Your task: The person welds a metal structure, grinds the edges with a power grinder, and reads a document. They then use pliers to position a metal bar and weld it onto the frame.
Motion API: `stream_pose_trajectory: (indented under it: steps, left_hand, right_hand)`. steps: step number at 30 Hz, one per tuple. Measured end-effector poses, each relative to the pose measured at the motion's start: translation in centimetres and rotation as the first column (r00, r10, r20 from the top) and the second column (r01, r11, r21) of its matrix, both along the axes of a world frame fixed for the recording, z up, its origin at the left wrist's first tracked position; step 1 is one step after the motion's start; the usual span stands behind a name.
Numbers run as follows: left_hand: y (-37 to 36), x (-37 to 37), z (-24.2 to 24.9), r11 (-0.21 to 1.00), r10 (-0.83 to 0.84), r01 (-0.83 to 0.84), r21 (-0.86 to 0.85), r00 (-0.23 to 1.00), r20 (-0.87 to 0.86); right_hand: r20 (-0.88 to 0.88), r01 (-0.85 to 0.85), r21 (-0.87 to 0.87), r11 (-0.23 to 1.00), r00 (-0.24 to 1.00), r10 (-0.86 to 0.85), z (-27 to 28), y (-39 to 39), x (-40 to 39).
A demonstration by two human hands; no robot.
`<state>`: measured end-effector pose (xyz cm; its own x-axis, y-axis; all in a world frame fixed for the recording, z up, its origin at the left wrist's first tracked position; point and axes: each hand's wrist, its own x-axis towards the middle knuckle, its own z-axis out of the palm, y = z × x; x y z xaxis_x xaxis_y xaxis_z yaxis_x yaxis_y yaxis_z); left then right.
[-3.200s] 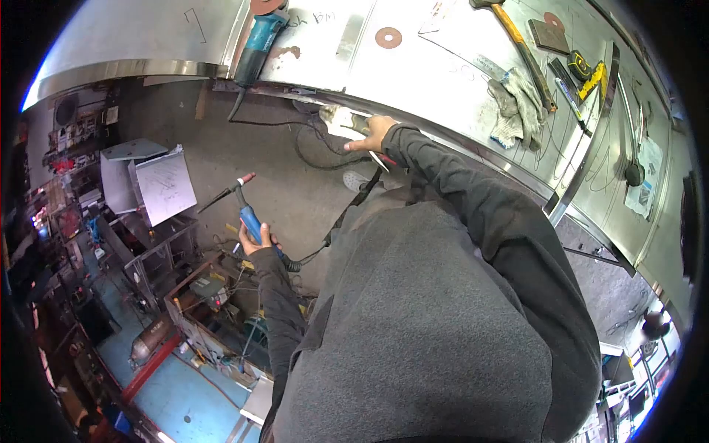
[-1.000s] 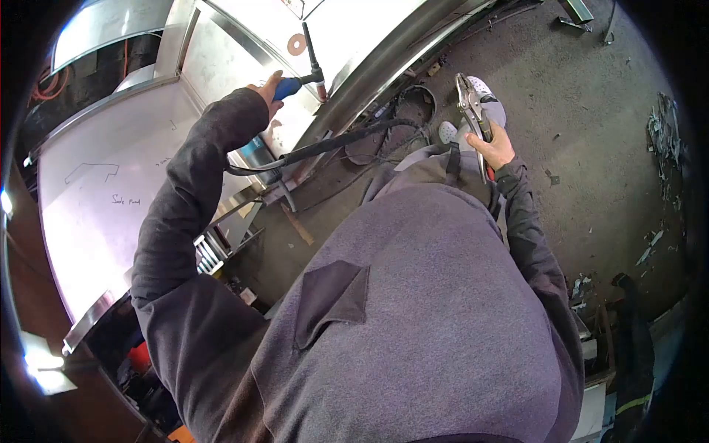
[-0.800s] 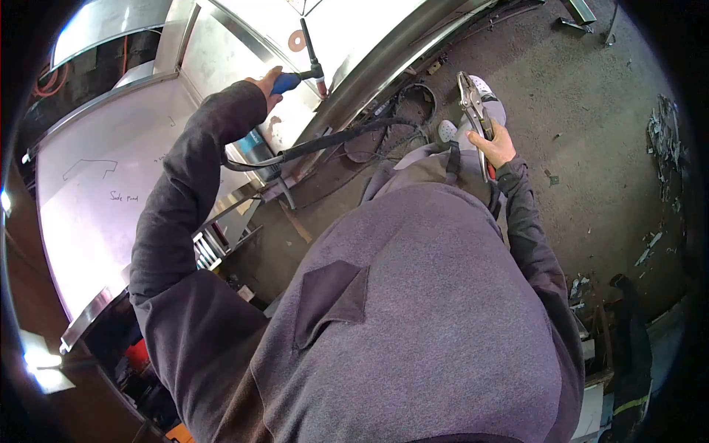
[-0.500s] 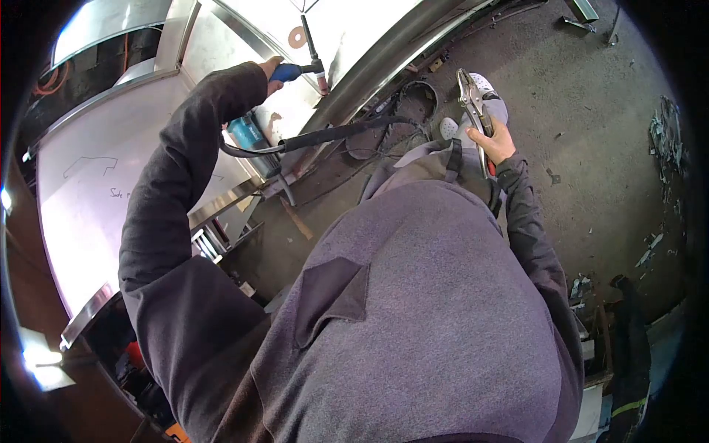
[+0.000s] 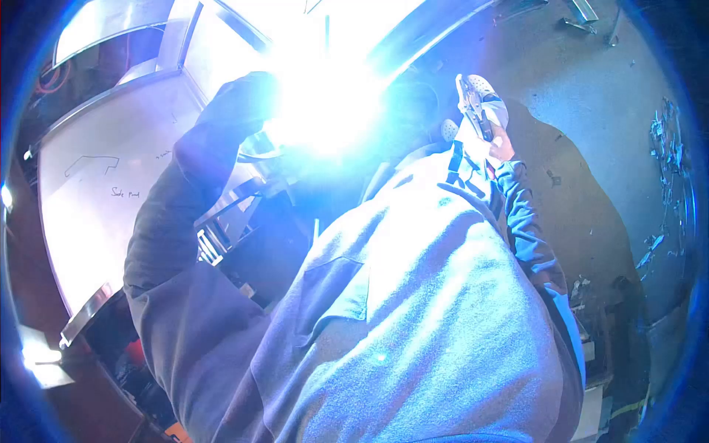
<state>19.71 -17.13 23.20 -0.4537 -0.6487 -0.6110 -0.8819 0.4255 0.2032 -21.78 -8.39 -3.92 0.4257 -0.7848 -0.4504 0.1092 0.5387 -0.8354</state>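
Observation:
A white-blue glare (image 5: 325, 100) fills the top centre and hides the torch and my left hand, leaving only the dark sleeve (image 5: 221, 125) leading into it. Low at the right, in front of my leg, my right hand (image 5: 501, 145) is wrapped round the handles of metal locking pliers (image 5: 475, 107). The pliers' jaws point up and away from me, over a white shoe (image 5: 495, 100). The metal edge beside the glare is washed out.
A pale metal sheet with handwriting (image 5: 96, 184) lies at the left. Metal offcuts (image 5: 580, 18) are on the floor at the top right, and scraps (image 5: 663, 140) lie along the right side. Below the glare, a bracket and metal strips (image 5: 210, 247) show beside the bench.
A bright arc glare has appeared at the torch, covering it and my left hand. Blue light now falls on the clothing and floor. My right hand stays round the pliers.

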Motion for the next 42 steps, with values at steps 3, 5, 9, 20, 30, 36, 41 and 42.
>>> stream_pose_trajectory:
  steps: [3, 5, 9, 20, 30, 36, 41, 42]
  left_hand:
    - [-0.4, -7.1, 0.8, 0.979, 0.177, -0.203, -0.013, 0.816, 0.551]
    - [-0.4, -5.9, 0.3, 0.955, 0.289, -0.279, -0.097, 0.817, 0.5]
    - [-0.3, -2.1, -0.3, 0.949, 0.302, -0.242, -0.203, 0.882, 0.363]
    - [2.0, -2.1, 1.2, 0.89, 0.407, -0.341, -0.301, 0.893, 0.193]
    - [15.7, -7.9, 0.0, -0.072, 0.576, -0.989, 0.129, -0.147, -0.804]
    - [18.6, -12.6, -1.1, -0.404, 0.196, -0.725, 0.558, -0.664, -0.721]
    - [17.8, -15.8, 0.1, -0.48, -0.004, -0.614, 0.627, -0.713, -0.701]
    - [17.6, -16.4, 0.3, -0.483, -0.022, -0.588, 0.649, -0.732, -0.681]
  right_hand:
    - [-0.305, -0.157, -0.104, 0.982, 0.945, 0.119, -0.8, -0.4, 0.1]
    - [-0.27, -0.131, -0.052, 0.99, 0.956, 0.113, -0.8, 0.0, -0.1]
    - [-0.25, -0.101, -0.063, 0.993, 0.965, 0.082, 0.3, 0.3, -0.6]
    - [-0.459, -0.175, -0.05, 0.983, 0.879, 0.133, 1.7, -0.2, -1.4]
    - [-0.803, -0.659, -0.354, 0.664, 0.578, 0.144, 9.9, -13.0, 5.1]
    - [-0.875, -0.799, -0.427, 0.423, 0.483, 0.03, 12.7, -25.0, 11.3]
    - [-0.893, -0.845, -0.447, 0.295, 0.438, -0.099, 12.0, -33.6, 13.5]
    - [-0.91, -0.859, -0.414, 0.3, 0.395, -0.123, 12.9, -34.2, 13.9]
